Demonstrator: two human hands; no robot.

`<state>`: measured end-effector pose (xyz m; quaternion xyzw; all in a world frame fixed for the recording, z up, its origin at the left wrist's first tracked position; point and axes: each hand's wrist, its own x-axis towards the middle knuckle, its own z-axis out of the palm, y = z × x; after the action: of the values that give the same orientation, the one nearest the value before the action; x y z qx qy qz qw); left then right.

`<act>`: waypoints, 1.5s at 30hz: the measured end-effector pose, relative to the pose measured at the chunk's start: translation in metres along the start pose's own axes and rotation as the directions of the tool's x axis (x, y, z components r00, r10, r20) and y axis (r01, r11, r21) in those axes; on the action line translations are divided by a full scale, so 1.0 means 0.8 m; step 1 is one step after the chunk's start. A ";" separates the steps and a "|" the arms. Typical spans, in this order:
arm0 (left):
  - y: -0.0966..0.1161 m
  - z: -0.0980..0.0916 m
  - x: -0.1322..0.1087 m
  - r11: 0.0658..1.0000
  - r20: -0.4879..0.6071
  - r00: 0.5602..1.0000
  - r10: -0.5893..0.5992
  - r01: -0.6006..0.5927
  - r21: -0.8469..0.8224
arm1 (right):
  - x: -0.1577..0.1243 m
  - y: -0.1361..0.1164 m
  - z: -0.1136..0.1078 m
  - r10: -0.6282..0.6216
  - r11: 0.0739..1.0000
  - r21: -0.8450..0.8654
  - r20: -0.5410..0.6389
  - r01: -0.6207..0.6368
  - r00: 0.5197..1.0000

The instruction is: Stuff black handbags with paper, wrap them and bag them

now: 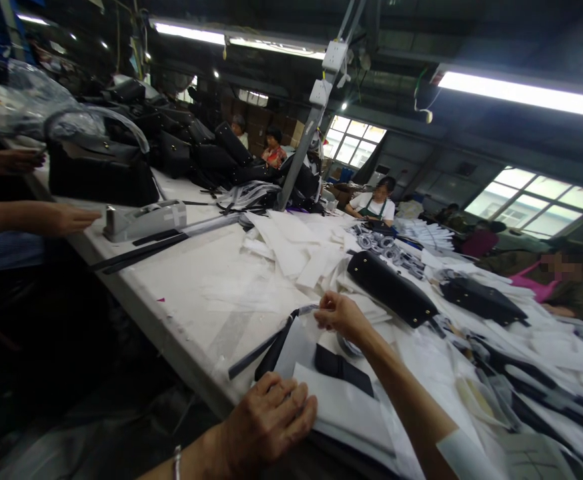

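Note:
In front of me lies a black bag piece (270,357) with a grey lining (287,347) showing and a white sheet (344,403) over its near part. My left hand (274,415) rests at its near-left edge with the fingers curled in; what lies under them is hidden. Above the piece's far edge, my right hand (340,315) has its fingertips pinched together, close to the end of a dark strip (299,311). Whether the strip is between them is too small to tell. A black flap (344,368) lies between the hands.
White sheets (291,250) are heaped farther up the table (171,293). A black studded bag piece (391,287) lies to the right. At left, another person's hand (66,219) is near a grey tape dispenser (146,219). Black bags (104,170) and a metal post (301,150) stand beyond.

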<state>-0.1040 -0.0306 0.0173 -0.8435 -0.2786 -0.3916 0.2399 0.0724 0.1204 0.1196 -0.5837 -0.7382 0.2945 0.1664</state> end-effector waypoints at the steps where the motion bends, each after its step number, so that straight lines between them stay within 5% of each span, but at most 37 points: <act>1: 0.001 0.000 0.001 1.000 -0.001 1.000 -0.009 0.009 -0.007 | -0.011 -0.005 0.001 -0.042 0.999 0.008 -0.011 0.042 0.999; 9: 0.005 0.005 -0.005 0.995 -0.024 0.996 -0.084 0.082 -0.056 | -0.107 0.004 0.043 -0.526 0.842 -0.156 -0.023 0.517 0.850; 16: 0.005 -0.002 -0.001 0.987 -0.026 0.991 -0.133 0.130 -0.090 | -0.157 0.021 0.057 -0.572 0.820 -0.101 -0.127 0.564 0.810; 24: 0.009 -0.003 0.003 0.981 -0.017 0.986 -0.164 0.161 -0.105 | -0.194 0.015 0.085 -0.669 0.743 -0.274 -0.316 0.610 0.673; 27: 0.005 -0.003 0.005 0.980 0.010 0.985 -0.175 0.175 -0.097 | -0.223 0.020 0.089 -0.738 0.670 -0.221 -0.306 0.709 0.602; 30: -0.003 -0.003 0.010 0.983 0.029 0.987 -0.160 0.162 -0.086 | -0.251 0.032 0.105 -0.826 0.563 -0.223 -0.176 0.795 0.536; 34: -0.011 -0.001 0.013 0.984 0.083 0.987 -0.135 0.143 -0.108 | -0.257 0.047 0.154 -0.835 0.494 -0.531 -0.069 0.689 0.545; 38: -0.015 -0.002 0.016 0.986 0.103 0.986 -0.134 0.142 -0.083 | -0.233 0.047 0.193 -0.748 0.592 -0.609 -0.172 0.528 0.641; 41: -0.010 -0.004 0.025 0.987 0.098 0.985 -0.142 0.149 -0.062 | -0.220 0.040 0.183 -0.714 0.684 -0.469 -0.274 0.559 0.644; 45: 0.014 -0.002 0.037 0.987 0.089 0.985 -0.149 0.154 -0.051 | -0.236 0.054 0.131 -0.711 0.691 -0.153 -0.321 0.707 0.626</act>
<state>-0.0820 -0.0315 0.0397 -0.8422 -0.3405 -0.3806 0.1727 0.0937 -0.0798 0.0301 -0.2902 -0.8667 0.0901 0.3957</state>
